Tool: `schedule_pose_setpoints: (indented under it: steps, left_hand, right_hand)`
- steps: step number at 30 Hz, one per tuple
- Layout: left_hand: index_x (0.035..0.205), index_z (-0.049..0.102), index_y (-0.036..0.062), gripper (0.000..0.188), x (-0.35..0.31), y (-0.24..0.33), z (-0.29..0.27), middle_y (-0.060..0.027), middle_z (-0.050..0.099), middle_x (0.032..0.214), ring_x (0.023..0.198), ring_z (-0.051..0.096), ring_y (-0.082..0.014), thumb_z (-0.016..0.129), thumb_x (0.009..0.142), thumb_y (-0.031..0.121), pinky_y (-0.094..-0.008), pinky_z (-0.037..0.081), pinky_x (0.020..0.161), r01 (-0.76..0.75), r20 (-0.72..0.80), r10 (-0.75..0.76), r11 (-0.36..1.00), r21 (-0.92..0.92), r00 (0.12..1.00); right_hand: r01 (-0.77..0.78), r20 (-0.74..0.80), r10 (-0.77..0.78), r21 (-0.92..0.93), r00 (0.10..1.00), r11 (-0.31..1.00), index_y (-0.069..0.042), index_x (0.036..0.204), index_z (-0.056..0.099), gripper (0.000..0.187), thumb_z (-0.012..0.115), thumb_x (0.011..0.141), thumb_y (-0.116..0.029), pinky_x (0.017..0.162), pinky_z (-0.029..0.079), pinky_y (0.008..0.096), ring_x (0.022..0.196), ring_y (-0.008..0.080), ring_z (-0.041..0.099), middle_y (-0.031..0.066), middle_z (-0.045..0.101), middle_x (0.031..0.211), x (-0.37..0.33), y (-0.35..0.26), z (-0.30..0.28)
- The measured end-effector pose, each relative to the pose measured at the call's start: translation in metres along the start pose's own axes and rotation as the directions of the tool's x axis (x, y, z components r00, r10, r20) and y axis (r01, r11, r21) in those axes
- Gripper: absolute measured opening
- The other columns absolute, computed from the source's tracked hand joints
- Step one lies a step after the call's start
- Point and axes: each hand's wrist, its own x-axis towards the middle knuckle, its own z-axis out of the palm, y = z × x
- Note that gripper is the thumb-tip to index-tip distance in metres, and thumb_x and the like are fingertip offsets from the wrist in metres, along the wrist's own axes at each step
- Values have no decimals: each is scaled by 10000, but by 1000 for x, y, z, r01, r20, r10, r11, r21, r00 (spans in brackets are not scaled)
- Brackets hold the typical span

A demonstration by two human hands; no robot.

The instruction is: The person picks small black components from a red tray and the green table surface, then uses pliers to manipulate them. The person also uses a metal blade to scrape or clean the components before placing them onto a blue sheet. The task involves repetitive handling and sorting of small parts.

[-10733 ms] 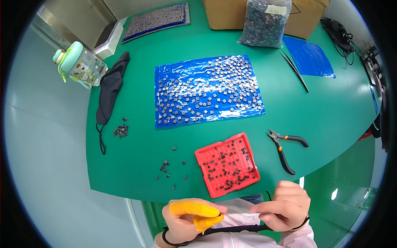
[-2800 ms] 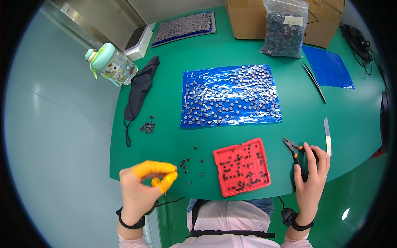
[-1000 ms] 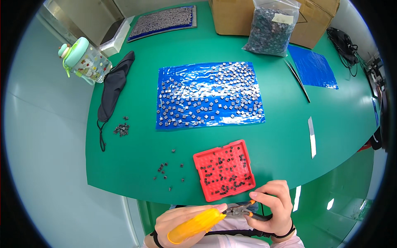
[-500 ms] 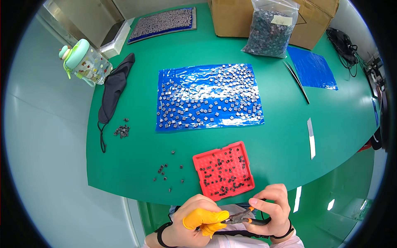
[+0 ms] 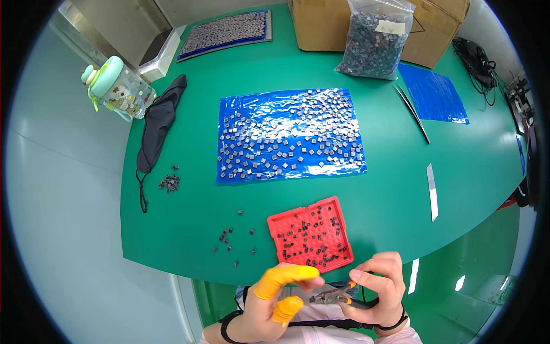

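Note:
My right hand [image 5: 382,289] is closed around the black-and-orange handles of a pair of pliers [image 5: 331,296], whose jaws point left. A tiny dark piece [image 5: 313,298] sits at the jaw tips; I cannot tell if it is gripped. Just left of the tips, my left hand [image 5: 264,309] is open, its thumb and index finger in yellow finger cots, spread apart with nothing seen between them. Beyond both hands lies a red tray [image 5: 339,213] scattered with small dark parts. Several loose small dark parts [image 5: 226,241] rest on the green table [image 5: 189,229] left of it.
Small square pieces cover a blue sheet [image 5: 229,103] mid-table. A dark pile [image 5: 169,183], black mask [image 5: 159,123] and bottle [image 5: 123,89] stand left. Tweezers [image 5: 412,114], a strip [image 5: 432,192] and another blue sheet [image 5: 438,97] lie right; a filled bag [image 5: 375,46] and cardboard box [image 5: 321,26] behind.
My left thumb and index finger have parted and drawn back from the plier tips, uncovering the jaws. The right hand still holds the pliers in nearly the same place.

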Motion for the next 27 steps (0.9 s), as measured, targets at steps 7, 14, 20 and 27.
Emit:
schedule_pose_setpoints:
  steps: [7, 14, 20, 27]
  left_hand:
    - [1051, 639, -37, 314, 8, 5, -10, -135, 696, 956, 779, 678, -134, 709, 748, -83, -214, 538, 642, -182, 99, 185, 983, -31, 978]
    - [929, 694, -35, 213, -5, 9, -17, -100, 708, 882, 722, 677, -136, 728, 724, -81, -219, 535, 608, 49, 67, -56, 993, 103, 996]
    - [904, 701, -32, 229, -5, 3, -16, -94, 709, 853, 702, 675, -135, 794, 698, 9, -212, 524, 573, -34, 45, 27, 986, 165, 999]
    - [958, 682, -36, 295, -1, 10, -2, -113, 706, 890, 717, 679, -143, 801, 693, 15, -223, 537, 601, -3, -49, 5, 999, 47, 999]
  right_hand:
    - [-35, 19, 34, 84, 999, 996, -87, 1012, 574, 501, 774, 556, -145, 681, 421, 355, 769, 235, 529, 79, 557, 895, 0, 4, 1]
    - [-32, 50, 24, 153, 998, 988, -84, 1011, 573, 495, 785, 568, -149, 683, 422, 356, 756, 231, 536, 77, 567, 891, 2, 3, 2]
    - [-12, 38, 7, 128, 999, 992, -86, 1020, 572, 503, 788, 572, -155, 686, 419, 356, 753, 230, 542, 76, 573, 889, 4, 1, 2]
    - [3, 28, -6, 94, 1000, 996, -85, 1022, 570, 503, 791, 575, -154, 681, 418, 354, 756, 231, 540, 75, 569, 892, 3, 0, 0]
